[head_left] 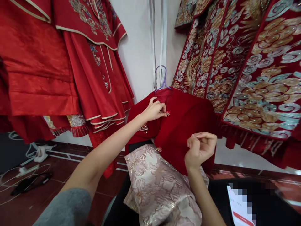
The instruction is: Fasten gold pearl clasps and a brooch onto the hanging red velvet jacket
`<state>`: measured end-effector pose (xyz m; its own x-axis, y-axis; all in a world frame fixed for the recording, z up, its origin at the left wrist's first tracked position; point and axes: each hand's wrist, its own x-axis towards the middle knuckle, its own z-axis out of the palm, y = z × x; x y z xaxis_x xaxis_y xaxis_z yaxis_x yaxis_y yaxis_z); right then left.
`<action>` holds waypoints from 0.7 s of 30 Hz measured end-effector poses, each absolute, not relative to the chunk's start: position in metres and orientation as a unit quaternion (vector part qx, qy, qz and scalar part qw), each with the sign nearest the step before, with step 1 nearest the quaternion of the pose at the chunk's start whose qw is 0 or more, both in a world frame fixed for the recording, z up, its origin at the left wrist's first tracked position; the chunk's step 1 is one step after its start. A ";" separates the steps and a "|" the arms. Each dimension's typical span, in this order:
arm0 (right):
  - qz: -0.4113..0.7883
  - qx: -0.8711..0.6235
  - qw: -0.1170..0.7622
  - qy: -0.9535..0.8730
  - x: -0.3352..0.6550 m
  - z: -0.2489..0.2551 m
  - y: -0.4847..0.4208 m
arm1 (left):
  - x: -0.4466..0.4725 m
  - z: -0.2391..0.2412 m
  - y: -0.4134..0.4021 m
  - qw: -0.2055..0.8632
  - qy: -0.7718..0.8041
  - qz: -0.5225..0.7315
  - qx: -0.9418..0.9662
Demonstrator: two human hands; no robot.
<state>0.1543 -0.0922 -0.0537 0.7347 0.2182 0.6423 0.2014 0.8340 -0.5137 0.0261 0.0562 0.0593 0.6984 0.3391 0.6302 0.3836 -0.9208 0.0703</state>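
A dark red velvet jacket [185, 122] hangs in front of me on a purple hanger [163, 75]. My left hand [155, 110] pinches its front edge at a small beaded fastener [167, 113]. Below that hand, a beaded ornament [144, 126] with a pearl drop sits on the jacket, and a gold flower-shaped fastener [158, 149] lies lower on the edge. My right hand [201, 148] is raised before the jacket's right side, fingers curled and pressed together. Whatever they hold, if anything, is too small to see.
Pale pink brocade cloth [162, 185] lies across my lap. Red embroidered garments [94, 69] hang at left, and a heavily embroidered one [265, 78] at right. A lit phone [237, 204] rests at lower right. Cables [25, 171] and a white rack base stand on the tiled floor.
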 end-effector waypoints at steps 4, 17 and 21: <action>0.015 -0.298 0.878 -0.376 0.154 -0.053 -0.092 | 0.026 0.059 0.055 0.015 -0.195 -0.378 -0.905; 0.098 -0.300 0.778 -0.544 0.146 -0.034 -0.063 | 0.022 0.064 0.052 -0.131 -0.252 -0.404 -0.869; 0.212 -0.360 0.643 -0.642 0.128 -0.013 -0.023 | 0.016 0.052 0.067 -0.189 -0.316 -0.488 -0.791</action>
<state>0.1284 -0.0227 -0.0130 0.0861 0.7348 0.6728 0.1891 0.6510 -0.7352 0.0161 0.0672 0.0520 0.3235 0.6848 0.6530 0.3156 -0.7287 0.6078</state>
